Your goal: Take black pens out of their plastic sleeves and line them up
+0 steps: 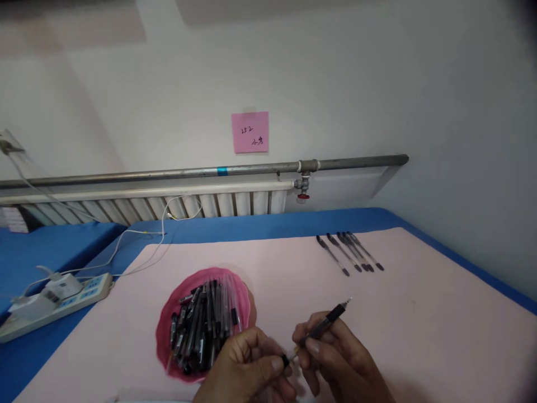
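Note:
A black gel pen (pixel 322 326) slants between my two hands, its bare tip up and to the right. My right hand (pixel 342 358) is closed around the barrel in a pinch. With thumb and fingers, my left hand (pixel 247 364) grips the small black end plug (pixel 286 361) at the pen's lower end; whether it is fully seated cannot be made out. Just left of that hand is a pink scalloped bowl (pixel 161 341) holding many loose pen parts (pixel 201 319), clear barrels and black caps among them. Several capped pens (pixel 350 252) lie side by side at the back right.
Pink paper (pixel 277 280) covers the blue table (pixel 268 221). A power strip (pixel 90 291) with white adapters (pixel 54 294) and a trailing white cable (pixel 121 235) sits at the left. Behind stand a radiator (pixel 235 204), a metal pipe (pixel 180 172) and a red-handled valve (pixel 302 196).

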`<state>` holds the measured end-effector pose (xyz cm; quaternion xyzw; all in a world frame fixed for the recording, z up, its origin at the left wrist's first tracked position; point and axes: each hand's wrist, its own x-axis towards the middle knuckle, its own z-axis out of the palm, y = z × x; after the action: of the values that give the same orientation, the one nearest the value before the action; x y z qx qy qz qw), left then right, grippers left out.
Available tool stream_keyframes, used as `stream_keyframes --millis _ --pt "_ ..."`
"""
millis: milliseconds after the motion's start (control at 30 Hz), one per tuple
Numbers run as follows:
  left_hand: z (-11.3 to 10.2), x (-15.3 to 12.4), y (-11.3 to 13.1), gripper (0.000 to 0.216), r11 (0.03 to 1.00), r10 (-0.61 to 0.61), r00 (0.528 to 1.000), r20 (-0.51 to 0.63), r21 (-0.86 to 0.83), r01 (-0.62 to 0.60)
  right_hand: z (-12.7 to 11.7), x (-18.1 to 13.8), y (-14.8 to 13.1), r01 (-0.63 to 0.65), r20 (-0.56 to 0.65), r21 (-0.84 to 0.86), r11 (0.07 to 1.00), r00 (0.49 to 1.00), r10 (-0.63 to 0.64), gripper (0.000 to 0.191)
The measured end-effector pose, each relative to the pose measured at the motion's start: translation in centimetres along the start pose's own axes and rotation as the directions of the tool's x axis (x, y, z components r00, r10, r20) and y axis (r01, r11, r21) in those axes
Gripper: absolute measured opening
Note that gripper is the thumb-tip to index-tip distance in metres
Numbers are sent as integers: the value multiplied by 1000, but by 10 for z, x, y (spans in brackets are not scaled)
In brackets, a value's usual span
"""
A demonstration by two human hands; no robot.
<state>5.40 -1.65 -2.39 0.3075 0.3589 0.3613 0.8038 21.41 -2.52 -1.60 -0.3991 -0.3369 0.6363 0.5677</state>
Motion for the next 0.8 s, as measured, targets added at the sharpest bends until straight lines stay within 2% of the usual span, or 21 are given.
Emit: stream_keyframes --millis 133,300,400,533,633,700,800 --pt "1 3 -2 35 999 22 999 -47 32 -20 -1 2 2 -41 29 -27 999 999 42 20" --pt "1 5 -2 40 997 30 996 -86 75 -23 0 5 6 -78 -19 14 997 997 78 25" --pt "-1 7 -4 40 989 34 987 -159 147 -11 0 6 12 -109 -55 61 992 992 112 27" --pt "1 10 -9 40 967 178 958 -225 221 -127 1 8 22 -80 -119 150 985 988 99 29" --pt "5 11 -11 43 948 288 925 -250 210 -238 0 9 25 -71 -113 168 983 989 91 29" --pt "6 11 -11 54 960 252 930 -269 189 -206 -1 10 23 -67 -110 158 985 990 85 29" --pt "4 10 -10 53 987 75 965 -250 160 -36 -2 10 19 -55 -137 143 988 988 75 30"
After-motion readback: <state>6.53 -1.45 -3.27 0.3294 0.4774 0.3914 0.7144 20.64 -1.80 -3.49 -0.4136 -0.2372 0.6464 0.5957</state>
